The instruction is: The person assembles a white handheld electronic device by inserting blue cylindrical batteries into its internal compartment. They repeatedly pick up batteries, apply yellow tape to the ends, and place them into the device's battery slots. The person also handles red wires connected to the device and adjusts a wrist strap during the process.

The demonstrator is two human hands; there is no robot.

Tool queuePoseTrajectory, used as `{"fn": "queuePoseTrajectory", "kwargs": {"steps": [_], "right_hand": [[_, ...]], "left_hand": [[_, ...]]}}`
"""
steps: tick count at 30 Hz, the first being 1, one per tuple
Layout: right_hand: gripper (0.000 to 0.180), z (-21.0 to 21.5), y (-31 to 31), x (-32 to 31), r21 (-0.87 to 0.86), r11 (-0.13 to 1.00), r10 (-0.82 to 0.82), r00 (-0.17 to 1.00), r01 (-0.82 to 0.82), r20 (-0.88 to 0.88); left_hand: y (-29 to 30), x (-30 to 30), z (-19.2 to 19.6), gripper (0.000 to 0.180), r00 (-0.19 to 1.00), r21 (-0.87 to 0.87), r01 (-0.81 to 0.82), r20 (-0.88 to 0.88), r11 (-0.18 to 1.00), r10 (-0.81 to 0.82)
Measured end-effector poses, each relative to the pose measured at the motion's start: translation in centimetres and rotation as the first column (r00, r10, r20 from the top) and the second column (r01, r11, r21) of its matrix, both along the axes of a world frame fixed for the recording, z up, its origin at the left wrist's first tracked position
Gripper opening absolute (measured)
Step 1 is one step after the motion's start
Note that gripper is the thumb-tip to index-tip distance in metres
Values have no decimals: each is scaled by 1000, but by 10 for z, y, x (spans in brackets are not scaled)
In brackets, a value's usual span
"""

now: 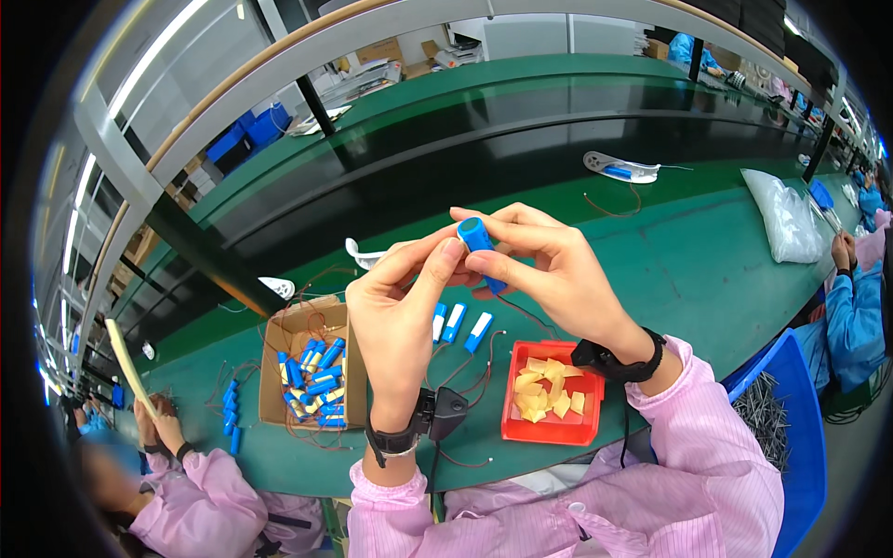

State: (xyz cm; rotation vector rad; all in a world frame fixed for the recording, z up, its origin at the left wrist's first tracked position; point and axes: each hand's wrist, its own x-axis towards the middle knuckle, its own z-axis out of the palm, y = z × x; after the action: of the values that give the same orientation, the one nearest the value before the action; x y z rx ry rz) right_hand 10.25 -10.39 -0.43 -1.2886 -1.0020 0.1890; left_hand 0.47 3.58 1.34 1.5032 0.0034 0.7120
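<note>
A blue cylindrical battery (475, 236) is held up over the green table between my two hands, its round end tilted up. My left hand (398, 302) pinches its upper end between thumb and fingertips. On the other side, the thumb and fingers of my right hand (551, 270) close round its body. A thin dark wire trails below it. Under my hands lie several blue batteries with white labels (479, 332). Nearest my right wrist stands a red tray (508, 430) of yellow pieces (539, 391), seemingly adhesive squares.
Left of my forearm, a cardboard box (270, 400) holds blue batteries with wires. White plastic housings (621, 169) lie farther back, and a plastic bag (783, 219) at right. A blue bin (805, 437) of metal pins stands beside me. A co-worker (200, 493) sits at left.
</note>
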Motion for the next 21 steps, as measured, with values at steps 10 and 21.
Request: {"fn": "queuePoseTrajectory", "kwargs": {"steps": [10, 21], "right_hand": [[41, -4, 4, 0, 35, 998, -46, 999, 46, -11], [41, -4, 4, -5, 31, 976, -220, 957, 218, 190]], "left_hand": [[-6, 3, -4, 18, 996, 6, -66, 68, 998, 65], [-11, 7, -13, 11, 972, 125, -230, 87, 965, 221]]}}
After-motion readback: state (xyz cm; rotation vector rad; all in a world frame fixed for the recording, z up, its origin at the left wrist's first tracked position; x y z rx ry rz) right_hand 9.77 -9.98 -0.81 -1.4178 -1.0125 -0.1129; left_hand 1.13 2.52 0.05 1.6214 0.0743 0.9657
